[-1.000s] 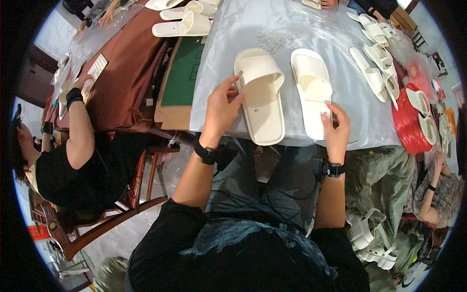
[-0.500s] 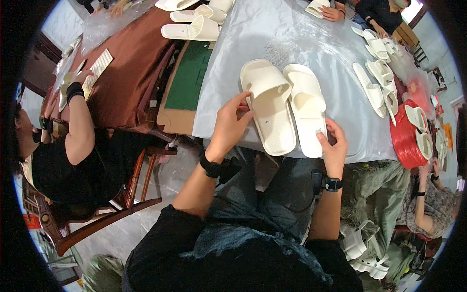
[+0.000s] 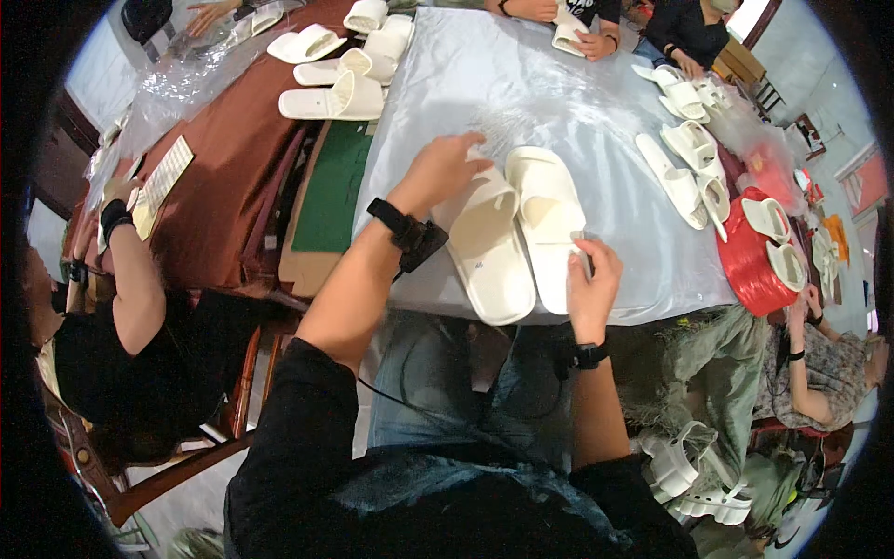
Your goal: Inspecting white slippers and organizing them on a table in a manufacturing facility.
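Note:
Two off-white slide slippers lie side by side on the plastic-covered table in front of me, their heels toward me. My left hand [image 3: 445, 173] reaches over the toe end of the left slipper [image 3: 494, 270], fingers stretched and apart; it partly hides that toe. At the outer edge of the right slipper [image 3: 542, 210], just by its strap, my right hand [image 3: 594, 282] has thumb and forefinger on the rim. Dark bands with small devices sit on both my wrists.
Several white slippers [image 3: 340, 96] stand at the far left. More slippers [image 3: 684, 182] lie at right, near a red plastic-wrapped bundle [image 3: 745, 270]. A co-worker at left handles pieces on a brown-covered table [image 3: 219, 177]. Across the table, a person's hands [image 3: 594, 43] hold a slipper.
My left hand has moved up from the left slipper's side to its toe end. My right hand stays at the right slipper's edge. The whole view has shifted slightly.

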A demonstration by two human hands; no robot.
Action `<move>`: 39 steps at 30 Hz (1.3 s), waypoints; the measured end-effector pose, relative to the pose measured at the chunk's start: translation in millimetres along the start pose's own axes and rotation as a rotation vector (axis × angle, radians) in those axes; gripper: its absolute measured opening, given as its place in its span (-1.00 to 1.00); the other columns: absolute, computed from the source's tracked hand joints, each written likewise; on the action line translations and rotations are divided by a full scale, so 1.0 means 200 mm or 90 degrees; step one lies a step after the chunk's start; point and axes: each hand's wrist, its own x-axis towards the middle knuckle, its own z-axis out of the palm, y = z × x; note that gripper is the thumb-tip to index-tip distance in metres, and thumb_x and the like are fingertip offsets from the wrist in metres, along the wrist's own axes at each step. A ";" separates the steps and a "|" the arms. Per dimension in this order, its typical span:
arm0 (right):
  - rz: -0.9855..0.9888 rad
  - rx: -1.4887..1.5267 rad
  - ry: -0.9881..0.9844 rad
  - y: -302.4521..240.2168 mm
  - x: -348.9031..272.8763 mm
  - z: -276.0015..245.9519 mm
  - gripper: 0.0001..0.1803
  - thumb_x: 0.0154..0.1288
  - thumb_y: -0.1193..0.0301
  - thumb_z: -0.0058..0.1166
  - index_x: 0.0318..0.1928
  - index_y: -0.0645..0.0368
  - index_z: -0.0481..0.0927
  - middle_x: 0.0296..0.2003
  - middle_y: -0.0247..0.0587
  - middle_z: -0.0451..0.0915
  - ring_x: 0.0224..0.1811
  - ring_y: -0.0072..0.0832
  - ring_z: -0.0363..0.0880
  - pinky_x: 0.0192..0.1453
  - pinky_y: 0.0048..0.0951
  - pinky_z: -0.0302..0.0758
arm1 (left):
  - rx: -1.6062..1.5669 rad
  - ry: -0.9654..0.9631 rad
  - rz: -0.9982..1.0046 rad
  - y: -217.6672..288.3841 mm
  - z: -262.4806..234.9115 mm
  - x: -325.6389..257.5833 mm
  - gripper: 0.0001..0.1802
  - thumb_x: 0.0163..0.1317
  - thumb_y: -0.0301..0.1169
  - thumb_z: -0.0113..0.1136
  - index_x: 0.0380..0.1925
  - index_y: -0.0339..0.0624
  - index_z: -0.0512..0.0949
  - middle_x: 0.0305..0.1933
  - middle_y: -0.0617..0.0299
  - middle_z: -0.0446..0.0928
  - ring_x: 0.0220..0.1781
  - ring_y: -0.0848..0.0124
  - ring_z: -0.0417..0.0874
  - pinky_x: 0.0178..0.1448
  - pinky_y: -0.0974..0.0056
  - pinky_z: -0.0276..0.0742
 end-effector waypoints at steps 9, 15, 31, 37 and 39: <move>0.021 -0.004 -0.100 0.05 0.20 -0.23 -0.76 0.11 0.55 0.17 -0.16 0.25 0.61 -0.25 -0.10 0.62 -0.17 -0.26 0.55 0.01 -0.33 0.46 | -0.208 -0.258 -0.059 -0.08 0.07 0.17 -0.65 0.19 -0.25 0.27 -0.10 -0.22 0.62 -0.30 0.06 0.65 -0.28 0.34 0.62 -0.14 0.27 0.52; -0.089 -0.012 -0.158 -0.15 0.70 -0.24 -0.80 0.15 0.58 0.15 -0.17 0.30 0.62 -0.27 -0.09 0.65 -0.22 -0.32 0.62 -0.07 -0.40 0.51 | -0.374 0.064 -0.175 -0.35 0.11 0.17 -0.81 0.25 -0.52 0.13 -0.17 -0.37 0.61 -0.37 0.17 0.64 -0.35 0.50 0.62 -0.19 0.40 0.56; -0.523 -0.311 -0.570 -0.18 1.24 0.74 -0.77 -0.05 0.59 0.25 -0.30 0.12 0.62 -0.27 -0.19 0.52 -0.06 -0.20 0.45 -0.03 -0.27 0.49 | -0.443 0.103 -0.189 -0.38 0.20 0.17 -0.84 0.19 -0.57 0.17 -0.23 -0.35 0.62 -0.39 0.20 0.63 -0.38 0.51 0.61 -0.24 0.41 0.56; -0.493 -0.300 -0.581 -0.14 1.25 0.73 -0.86 -0.03 0.59 0.20 -0.40 0.14 0.57 -0.28 -0.18 0.53 -0.06 -0.19 0.44 -0.04 -0.25 0.49 | -0.403 0.093 -0.162 -0.39 0.20 0.16 -0.85 0.16 -0.53 0.21 -0.26 -0.33 0.63 -0.43 0.26 0.61 -0.41 0.54 0.57 -0.27 0.41 0.51; -0.491 -0.284 -0.588 -0.13 1.25 0.73 -0.89 -0.02 0.58 0.18 -0.42 0.14 0.57 -0.28 -0.17 0.53 -0.05 -0.19 0.44 -0.04 -0.24 0.48 | -0.409 0.095 -0.164 -0.38 0.21 0.16 -0.85 0.16 -0.53 0.21 -0.26 -0.32 0.63 -0.44 0.26 0.61 -0.41 0.55 0.56 -0.27 0.41 0.51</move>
